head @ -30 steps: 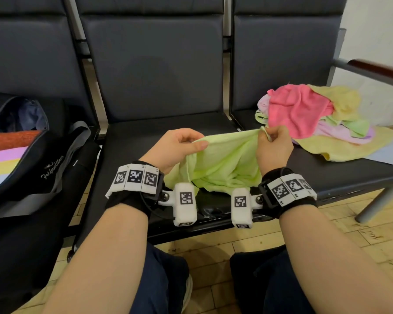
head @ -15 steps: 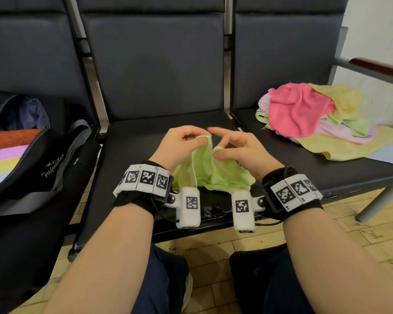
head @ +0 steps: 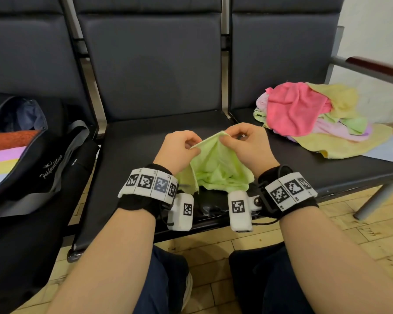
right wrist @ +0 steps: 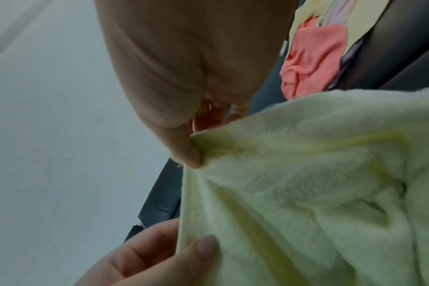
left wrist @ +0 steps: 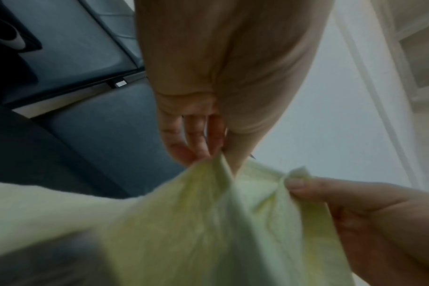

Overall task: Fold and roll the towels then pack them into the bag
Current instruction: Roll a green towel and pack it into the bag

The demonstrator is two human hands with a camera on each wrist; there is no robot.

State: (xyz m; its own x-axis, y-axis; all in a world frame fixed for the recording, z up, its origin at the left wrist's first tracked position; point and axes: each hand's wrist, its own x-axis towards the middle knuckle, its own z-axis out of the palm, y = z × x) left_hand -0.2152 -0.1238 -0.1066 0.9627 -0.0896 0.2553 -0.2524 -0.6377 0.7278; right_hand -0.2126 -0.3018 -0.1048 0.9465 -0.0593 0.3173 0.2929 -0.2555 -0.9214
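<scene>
Both hands pinch the top edge of a light green towel (head: 216,171), thumb against fingers: the left hand (head: 176,150) at one spot, the right hand (head: 247,147) just beside it, so the edge bunches between them. The rest of the towel hangs down and gathers on the front of the middle seat (head: 132,150), between the two wrists. Nearest the viewer, both wrists wear black bands with white marker blocks, and dark trouser legs show above a yellow tiled floor (head: 349,232). To the left, an open black bag (head: 32,168) sits on the next seat, with orange, pink, yellow and pale blue towels showing inside. To the right and farther back, a loose pile of towels (head: 309,118), pink on top of yellow, green and lilac, lies on the third seat. Behind are dark seat backs.
</scene>
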